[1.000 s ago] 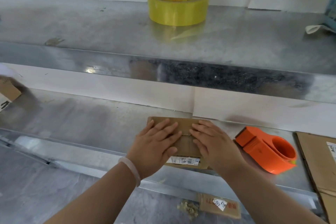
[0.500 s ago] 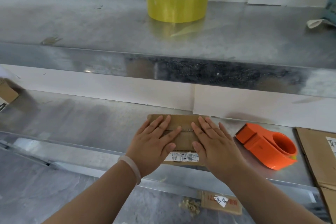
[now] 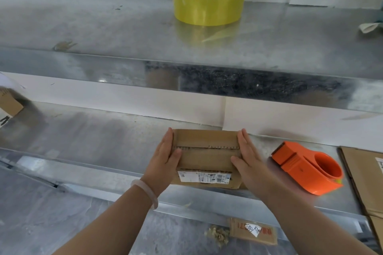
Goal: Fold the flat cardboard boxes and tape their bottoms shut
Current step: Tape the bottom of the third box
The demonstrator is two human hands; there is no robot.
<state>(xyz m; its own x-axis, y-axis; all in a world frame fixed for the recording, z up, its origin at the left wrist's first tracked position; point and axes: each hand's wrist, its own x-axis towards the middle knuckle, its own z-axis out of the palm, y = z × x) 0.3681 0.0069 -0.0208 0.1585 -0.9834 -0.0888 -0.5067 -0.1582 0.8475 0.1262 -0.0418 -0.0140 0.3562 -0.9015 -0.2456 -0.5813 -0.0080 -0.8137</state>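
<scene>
The small brown cardboard box (image 3: 207, 157) is seen at lower centre of the frame, set on the grey metal desk (image 3: 93, 141) close to its front edge. It is flanked by both hands. The left hand (image 3: 165, 157) is laid against its left side and the right hand (image 3: 248, 161) against its right side, with fingers kept straight and together and thumbs rested on the top face. Nothing is clutched; the box is pressed between open palms. A jagged flap seam is seen running across the top, and a white printed label (image 3: 204, 177) is stuck along the near edge. A pale bangle (image 3: 145, 190) is worn on the left wrist. To the right of the right hand, an orange plastic tape dispenser (image 3: 306, 167) is lying on the desk, apart from the box. Flat brown cardboard sheets (image 3: 364, 182) are spotted at the right edge. At upper centre, a yellow roll of tape (image 3: 208, 4) is stood on the metal shelf (image 3: 103, 27) above.
</scene>
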